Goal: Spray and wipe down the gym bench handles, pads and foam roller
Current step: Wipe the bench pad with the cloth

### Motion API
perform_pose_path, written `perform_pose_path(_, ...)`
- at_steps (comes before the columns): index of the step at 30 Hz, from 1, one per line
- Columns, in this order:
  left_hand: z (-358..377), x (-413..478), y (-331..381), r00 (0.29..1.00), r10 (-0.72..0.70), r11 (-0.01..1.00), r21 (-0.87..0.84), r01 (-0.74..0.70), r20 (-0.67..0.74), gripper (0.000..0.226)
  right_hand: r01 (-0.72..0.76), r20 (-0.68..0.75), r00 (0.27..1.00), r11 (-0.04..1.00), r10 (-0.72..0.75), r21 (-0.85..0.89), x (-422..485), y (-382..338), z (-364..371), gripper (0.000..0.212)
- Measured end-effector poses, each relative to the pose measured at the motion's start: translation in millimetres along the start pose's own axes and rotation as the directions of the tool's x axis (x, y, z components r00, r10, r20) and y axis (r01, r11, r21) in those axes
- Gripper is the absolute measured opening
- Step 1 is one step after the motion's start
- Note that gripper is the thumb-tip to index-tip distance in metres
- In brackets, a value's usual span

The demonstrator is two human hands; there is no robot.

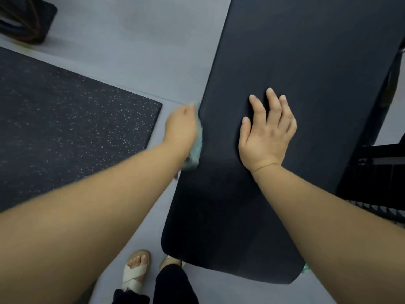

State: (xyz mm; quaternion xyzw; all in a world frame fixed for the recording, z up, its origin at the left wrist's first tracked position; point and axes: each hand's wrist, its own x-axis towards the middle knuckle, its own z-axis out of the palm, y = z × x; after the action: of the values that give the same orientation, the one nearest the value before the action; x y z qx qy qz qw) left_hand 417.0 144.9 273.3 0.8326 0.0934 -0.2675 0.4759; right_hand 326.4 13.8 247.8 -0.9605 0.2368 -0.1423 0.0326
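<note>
A: The bare left forearm (87, 205) is nearest. What is the left hand (182, 128) doing?
B: Wiping. It presses a teal cloth (196, 150) to the left edge of the long black bench pad (306, 62); blur hides the finger curl. The right hand (266, 130) lies flat on top, fingers spread.
A: The pad's axis?
B: Narrow end nearest, running away to the upper right. The next move probably calls for strokes along it.

This is a gym. A long black bench pad (295, 51) with smooth upholstery and rounded corners fills the middle. To the left of it, a black rubber floor mat (65, 119) flecked with pale specks lies on a smooth grey floor (142, 40). To its right stands a black metal equipment frame (377, 172).
</note>
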Motion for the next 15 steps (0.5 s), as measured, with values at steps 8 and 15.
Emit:
perform_pose_path(8,15,-4,14,0.979,0.148,0.985,0.107,-0.134,-0.138,0.039,0.029,-0.038,0.999,1.0,-0.029,-0.009,-1,2,2,0.041)
perform_pose_path(15,1,-30,-17,0.994,-0.071,0.992,0.102,0.079,-0.08,0.037,0.03,-0.008,1.0,1.0,-0.03,0.008,2,2,1,0.043)
